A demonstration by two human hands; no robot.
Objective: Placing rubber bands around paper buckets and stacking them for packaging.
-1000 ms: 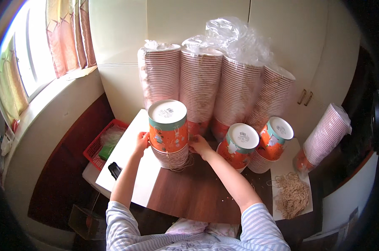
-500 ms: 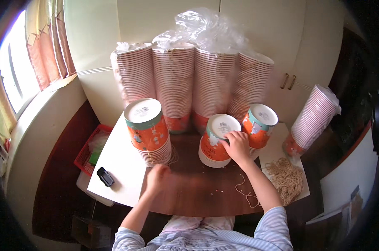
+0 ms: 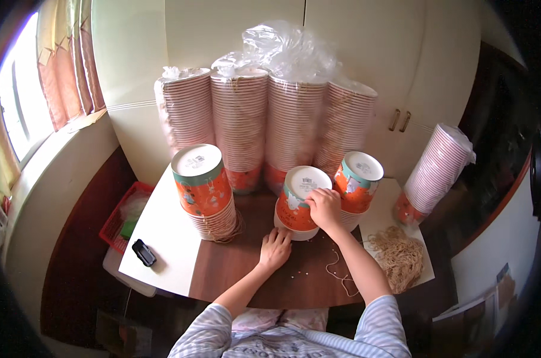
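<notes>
A short stack of orange and green paper tubs [image 3: 297,213], bottoms up, stands at the table's middle. My right hand [image 3: 325,209] grips its upper right side with curled fingers. With fingers stretched forward, my left hand [image 3: 275,248] touches the stack's lower rim at the front left; its fingertips are partly hidden. A second upturned tub stack [image 3: 205,194] stands to the left, with thin string [image 3: 234,231] around its lower part. Just right of the middle stack is a third tub stack [image 3: 358,182], partly covered by it. A tangled pile of beige string [image 3: 397,256] lies at the right.
Tall stacks of plastic-wrapped tubs [image 3: 239,119] line the back of the table [image 3: 223,280]. Another wrapped stack [image 3: 433,173] leans at the far right. A small black tray [image 3: 144,253] lies at the left, beside a red basket [image 3: 112,224]. A loose string [image 3: 336,274] trails near my right forearm.
My left hand has moved right, from beside the left stack to the base of the middle stack. My right hand stays at the middle stack's side. The view has shifted slightly.
</notes>
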